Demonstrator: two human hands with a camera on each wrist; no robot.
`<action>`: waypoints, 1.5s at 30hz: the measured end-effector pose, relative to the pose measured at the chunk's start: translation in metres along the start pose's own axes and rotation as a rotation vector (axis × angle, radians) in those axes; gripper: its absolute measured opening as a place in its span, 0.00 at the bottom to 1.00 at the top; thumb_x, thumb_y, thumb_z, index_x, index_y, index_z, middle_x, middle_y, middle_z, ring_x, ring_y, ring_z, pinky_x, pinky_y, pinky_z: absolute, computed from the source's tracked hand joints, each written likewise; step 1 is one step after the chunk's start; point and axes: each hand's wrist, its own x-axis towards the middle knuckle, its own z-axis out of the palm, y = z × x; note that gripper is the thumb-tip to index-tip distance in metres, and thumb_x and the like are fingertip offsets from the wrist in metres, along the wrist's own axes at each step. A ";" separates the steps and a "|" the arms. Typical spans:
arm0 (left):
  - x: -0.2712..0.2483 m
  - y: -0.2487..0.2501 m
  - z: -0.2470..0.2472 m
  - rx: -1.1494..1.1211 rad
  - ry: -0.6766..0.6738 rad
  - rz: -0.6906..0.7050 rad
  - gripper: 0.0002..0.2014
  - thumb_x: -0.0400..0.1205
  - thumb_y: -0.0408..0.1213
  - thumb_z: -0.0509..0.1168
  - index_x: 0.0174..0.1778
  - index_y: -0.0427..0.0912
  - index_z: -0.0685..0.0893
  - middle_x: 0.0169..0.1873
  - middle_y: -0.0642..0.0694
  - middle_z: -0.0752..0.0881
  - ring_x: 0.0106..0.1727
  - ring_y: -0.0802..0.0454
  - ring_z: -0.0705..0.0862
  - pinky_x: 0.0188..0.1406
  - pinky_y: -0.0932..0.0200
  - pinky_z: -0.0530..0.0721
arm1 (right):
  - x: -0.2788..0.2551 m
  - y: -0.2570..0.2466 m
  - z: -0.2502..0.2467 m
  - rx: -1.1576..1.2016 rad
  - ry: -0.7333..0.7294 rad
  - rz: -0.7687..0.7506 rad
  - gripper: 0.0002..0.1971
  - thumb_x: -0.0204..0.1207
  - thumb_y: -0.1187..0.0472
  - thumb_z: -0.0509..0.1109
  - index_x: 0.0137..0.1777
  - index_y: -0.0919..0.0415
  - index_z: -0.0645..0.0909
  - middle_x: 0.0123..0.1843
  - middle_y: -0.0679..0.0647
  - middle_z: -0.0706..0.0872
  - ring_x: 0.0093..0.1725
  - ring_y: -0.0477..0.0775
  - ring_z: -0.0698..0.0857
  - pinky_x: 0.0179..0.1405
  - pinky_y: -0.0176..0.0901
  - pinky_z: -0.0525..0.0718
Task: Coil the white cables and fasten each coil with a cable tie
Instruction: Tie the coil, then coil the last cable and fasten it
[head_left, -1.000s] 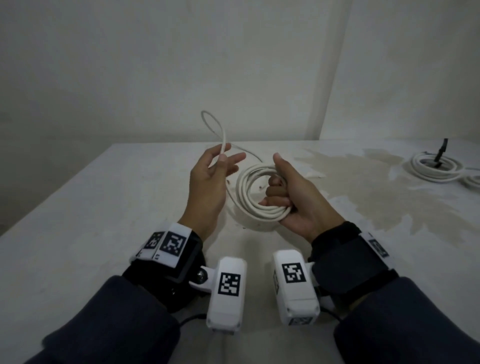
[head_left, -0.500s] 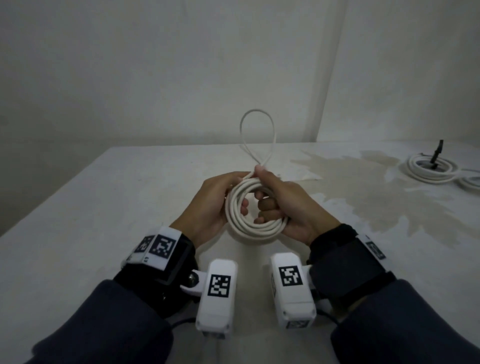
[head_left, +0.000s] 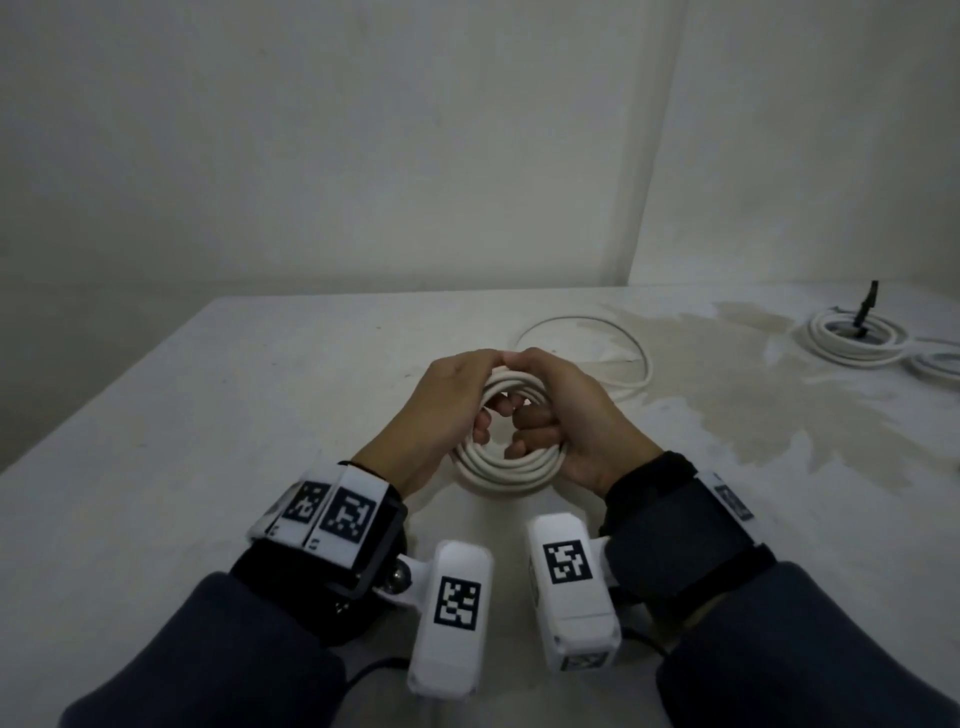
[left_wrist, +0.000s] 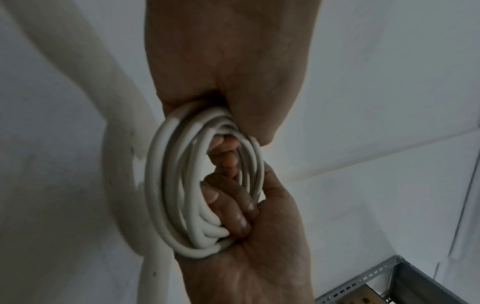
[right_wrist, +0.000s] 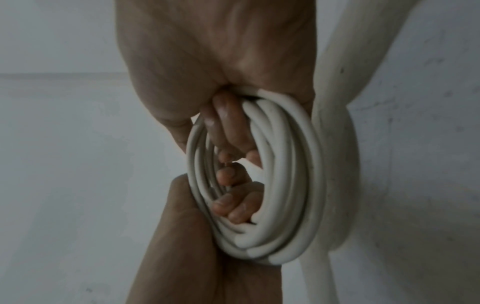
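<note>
A coil of white cable (head_left: 506, 470) with several turns hangs upright between my two hands, just above the table. My left hand (head_left: 447, 405) grips its left side, fingers curled through the middle. My right hand (head_left: 571, 410) grips the right side the same way, and the thumbs meet on top. In the left wrist view the coil (left_wrist: 158, 185) sits between my left hand (left_wrist: 233, 61) and right hand (left_wrist: 257, 246). The right wrist view shows the coil (right_wrist: 285, 185) held by my right hand (right_wrist: 215, 51) and left hand (right_wrist: 192, 246). A loose loop of cable (head_left: 641, 364) lies behind the hands.
The pale table (head_left: 208, 441) has a stained patch (head_left: 753, 415) at right. Two more white coils (head_left: 852, 343) lie at the far right, a black cable tie (head_left: 866, 306) sticking up from one. Walls close the back. A metal shelf frame (left_wrist: 376, 283) shows low in the left wrist view.
The loop that stood up above my hands has dropped onto the table behind them. My left hand, open a second ago, has closed on the coil, and both hands came lower.
</note>
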 end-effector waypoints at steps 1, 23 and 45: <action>0.000 -0.001 0.001 0.014 -0.006 0.003 0.17 0.87 0.38 0.51 0.43 0.39 0.85 0.26 0.47 0.80 0.24 0.54 0.72 0.21 0.64 0.72 | 0.000 -0.001 0.000 -0.015 -0.005 0.004 0.18 0.78 0.55 0.63 0.29 0.63 0.75 0.18 0.51 0.70 0.10 0.44 0.61 0.15 0.32 0.66; 0.002 0.001 -0.016 0.111 0.053 0.264 0.09 0.79 0.35 0.71 0.51 0.34 0.89 0.31 0.50 0.84 0.21 0.66 0.75 0.19 0.70 0.71 | 0.010 -0.009 -0.023 -0.843 0.452 -0.586 0.11 0.66 0.39 0.70 0.47 0.38 0.84 0.51 0.46 0.86 0.57 0.50 0.82 0.64 0.53 0.77; 0.002 -0.003 -0.008 -0.230 0.355 0.200 0.04 0.80 0.33 0.69 0.42 0.43 0.88 0.25 0.57 0.85 0.20 0.65 0.75 0.20 0.70 0.72 | 0.003 -0.004 -0.001 0.233 -0.206 -0.067 0.18 0.83 0.55 0.62 0.60 0.70 0.80 0.51 0.69 0.87 0.51 0.62 0.89 0.60 0.54 0.84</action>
